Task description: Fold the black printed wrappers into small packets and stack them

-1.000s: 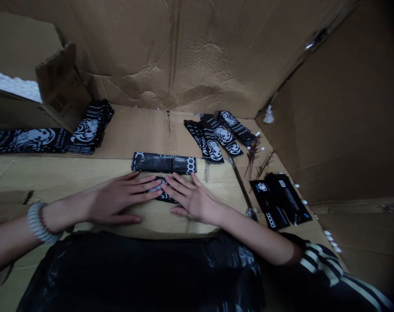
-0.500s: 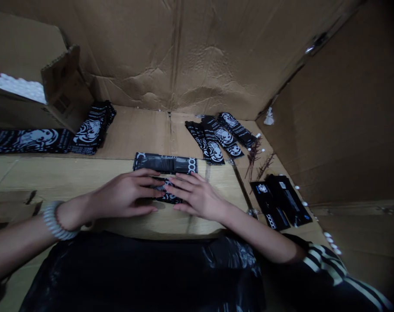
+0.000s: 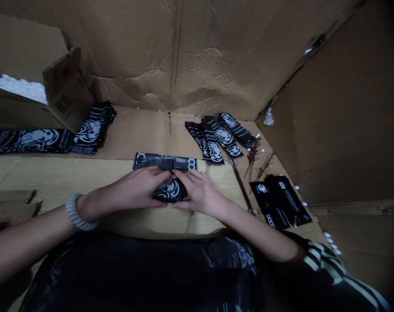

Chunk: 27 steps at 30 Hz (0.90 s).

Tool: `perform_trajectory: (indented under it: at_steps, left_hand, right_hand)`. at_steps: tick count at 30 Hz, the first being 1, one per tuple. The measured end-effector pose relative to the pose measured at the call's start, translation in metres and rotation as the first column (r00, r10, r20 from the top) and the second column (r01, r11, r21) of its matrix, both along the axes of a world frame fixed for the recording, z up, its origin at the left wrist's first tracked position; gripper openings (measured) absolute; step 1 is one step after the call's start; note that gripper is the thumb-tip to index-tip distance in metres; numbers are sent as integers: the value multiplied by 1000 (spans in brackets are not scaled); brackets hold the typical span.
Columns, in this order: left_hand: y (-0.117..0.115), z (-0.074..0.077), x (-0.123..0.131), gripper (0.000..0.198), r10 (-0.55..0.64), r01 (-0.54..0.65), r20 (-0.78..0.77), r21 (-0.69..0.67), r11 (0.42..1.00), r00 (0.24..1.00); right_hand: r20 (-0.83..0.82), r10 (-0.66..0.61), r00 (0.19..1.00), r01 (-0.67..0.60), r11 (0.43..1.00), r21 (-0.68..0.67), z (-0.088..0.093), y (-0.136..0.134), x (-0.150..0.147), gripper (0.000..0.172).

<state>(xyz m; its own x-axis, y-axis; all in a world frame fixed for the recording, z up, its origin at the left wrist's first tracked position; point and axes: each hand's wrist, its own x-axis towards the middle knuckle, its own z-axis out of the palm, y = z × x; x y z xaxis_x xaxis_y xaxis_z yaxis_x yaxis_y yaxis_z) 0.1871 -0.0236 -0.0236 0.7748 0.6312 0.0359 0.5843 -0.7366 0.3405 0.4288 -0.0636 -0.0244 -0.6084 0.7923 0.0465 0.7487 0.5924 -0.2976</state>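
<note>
A folded black packet [image 3: 168, 191] with a white swirl print lies on the board in front of me. My left hand [image 3: 139, 187] grips its left end, thumb at the near edge and fingers curled over the far edge. From the other side my right hand [image 3: 201, 191] holds the right end with bent fingers and thumb. Just beyond the fingers, a longer black packet [image 3: 158, 162] lies flat with its seamed side up. Its near edge is partly covered by my hands.
A carton [image 3: 69, 97] with white balls [image 3: 20, 88] stands at the left, stacked black packets [image 3: 89, 128] beside it. More printed packets [image 3: 216, 136] lie fanned at the back right. Dark red twigs [image 3: 254, 156] and two flat black sleeves [image 3: 289, 200] are at the right. Cardboard walls enclose the back and right.
My fingers were stretched flat over the packet and now curl around its ends. The left wrist has shifted to the right, and more of the swirl print shows.
</note>
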Motion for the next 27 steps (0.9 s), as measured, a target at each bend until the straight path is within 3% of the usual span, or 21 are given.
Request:
perform_trajectory:
  at_steps: [6,12,17,21,23,24,25,27]
  left_hand:
    - [-2,0,2,47,81,-82,-30,-6,997,996]
    - [-10,5,-3,54,129,-129,-78,4,992,989]
    - [-11,2,-5,53,178,-181,-58,-50,982,982]
    - [-16,4,-22,66,268,-250,119,-145,957,956]
    - [-24,10,-36,64,420,-319,289,-337,886,860]
    - [-28,14,-42,60,536,-343,339,-487,803,774]
    - [-33,18,-46,59,641,-334,323,-645,688,697]
    - [-43,28,-50,64,808,-301,165,-871,389,565]
  right_hand:
    - [9,22,1000,-22,1000,-15,4,5,-5,73]
    - [-9,-6,1000,5,998,-64,4,0,-4,88]
    - [-54,-42,998,39,998,-58,-1,2,-10,76]
    - [-121,-74,990,55,987,-150,9,-5,-3,92]
    - [-211,-133,968,79,966,-245,15,-13,6,99]
    - [-270,-182,945,92,944,-316,17,-17,10,102]
    - [-327,-242,913,95,909,-406,18,-20,13,104]
    - [-398,-379,835,78,798,-597,19,-25,14,108]
